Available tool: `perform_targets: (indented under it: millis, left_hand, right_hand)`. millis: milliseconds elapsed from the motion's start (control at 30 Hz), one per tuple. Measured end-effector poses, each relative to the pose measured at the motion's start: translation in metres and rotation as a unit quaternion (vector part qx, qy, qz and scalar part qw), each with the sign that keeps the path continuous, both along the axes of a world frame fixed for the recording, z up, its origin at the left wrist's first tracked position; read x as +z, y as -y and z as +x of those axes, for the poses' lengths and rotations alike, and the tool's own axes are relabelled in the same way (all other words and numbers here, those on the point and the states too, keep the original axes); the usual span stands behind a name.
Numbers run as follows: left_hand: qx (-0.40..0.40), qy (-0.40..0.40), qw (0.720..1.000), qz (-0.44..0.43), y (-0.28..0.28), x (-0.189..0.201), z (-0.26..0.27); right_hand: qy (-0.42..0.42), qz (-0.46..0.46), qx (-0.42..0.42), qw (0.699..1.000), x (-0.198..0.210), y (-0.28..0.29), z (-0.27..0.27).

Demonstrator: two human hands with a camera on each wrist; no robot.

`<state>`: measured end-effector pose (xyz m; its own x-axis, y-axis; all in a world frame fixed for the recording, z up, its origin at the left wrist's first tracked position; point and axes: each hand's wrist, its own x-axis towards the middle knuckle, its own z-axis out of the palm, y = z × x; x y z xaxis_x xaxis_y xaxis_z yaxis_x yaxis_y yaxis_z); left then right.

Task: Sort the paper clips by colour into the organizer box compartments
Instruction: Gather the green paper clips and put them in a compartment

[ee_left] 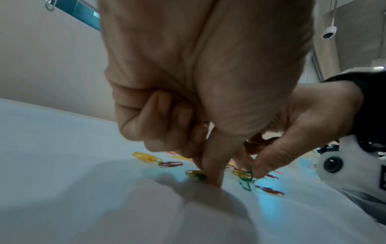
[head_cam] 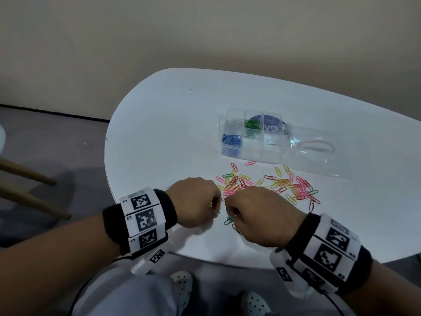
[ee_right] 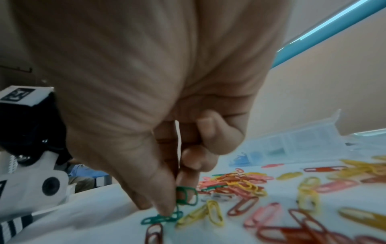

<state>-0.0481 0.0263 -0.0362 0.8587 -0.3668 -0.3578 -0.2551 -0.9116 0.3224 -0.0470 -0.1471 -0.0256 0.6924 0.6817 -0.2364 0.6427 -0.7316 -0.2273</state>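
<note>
Paper clips lie loose just in front of the organizer box: light, stiff wire, slippery, prone to tangling; best pinched across the loop. Right hand pinches green clips at thumb and fingertip. Left hand, fingers curled, presses a green clip onto the table.

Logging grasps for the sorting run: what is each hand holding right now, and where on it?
The right hand pinches green paper clips by their ends. The left hand's fingertip presses a green clip; a hold cannot be told.
</note>
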Motion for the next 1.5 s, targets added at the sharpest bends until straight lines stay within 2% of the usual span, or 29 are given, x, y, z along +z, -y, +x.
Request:
perform_targets:
  millis: [67,133,200,233,300,367,533,600,767,833,1033,1167,1333,1433,1467,1500]
  left_hand:
    - [-0.001,0.0,1.0,0.009,-0.001,-0.002,-0.001]
    - [0.016,-0.003,1.0,-0.018,-0.005,-0.002,-0.001]
    - [0.074,-0.043,0.99,-0.108,-0.009,0.002,0.003]
    - [0.112,-0.07,0.977,-0.167,-0.011,0.005,0.005]
    - [0.193,-0.137,0.929,-0.286,-0.014,0.011,0.007]
    - [0.262,-0.193,0.864,-0.383,-0.014,0.016,0.007]
    - [0.384,-0.265,0.72,-0.515,-0.01,0.015,0.01]
    - [0.402,-0.275,0.676,-0.554,-0.009,0.011,0.012]
    - [0.423,-0.245,0.627,-0.607,-0.007,0.0,0.012]
    - [0.436,-0.241,0.62,-0.607,-0.007,-0.004,0.012]
    - [0.467,-0.257,0.584,-0.613,-0.005,-0.006,0.014]
    - [0.454,-0.311,0.558,-0.622,0.006,-0.005,0.012]
    - [0.398,-0.404,0.508,-0.649,0.026,-0.006,0.01]
    - [0.415,-0.404,0.474,-0.663,0.033,-0.005,0.018]
    - [0.424,-0.394,0.471,-0.666,0.035,-0.004,0.022]
    - [0.428,-0.381,0.48,-0.665,0.038,-0.003,0.027]
  right_hand:
    - [-0.019,-0.002,0.005,1.0,-0.005,0.001,0.002]
    - [-0.028,-0.006,0.013,1.0,-0.008,0.001,0.004]
    - [-0.037,-0.004,0.014,0.999,-0.007,0.0,0.006]
    - [-0.044,-0.006,0.014,0.999,-0.006,-0.001,0.007]
    - [-0.065,-0.021,0.015,0.998,-0.003,-0.003,0.01]
    - [-0.09,-0.037,0.009,0.995,0.0,-0.006,0.014]
    - [-0.114,-0.072,-0.018,0.991,0.001,-0.015,0.02]
    - [-0.112,-0.077,-0.025,0.99,0.0,-0.018,0.019]
    - [-0.115,-0.085,-0.027,0.989,-0.004,-0.021,0.02]
    - [-0.126,-0.074,-0.029,0.989,-0.003,-0.019,0.021]
    - [-0.179,0.032,-0.1,0.978,0.013,-0.001,0.028]
    - [-0.222,0.189,-0.158,0.944,0.032,0.004,0.032]
    - [-0.175,0.331,-0.216,0.902,0.044,0.003,0.039]
    - [-0.108,0.427,-0.306,0.844,0.039,0.015,0.049]
    - [-0.093,0.461,-0.337,0.816,0.035,0.021,0.05]
    - [-0.085,0.494,-0.368,0.783,0.03,0.028,0.051]
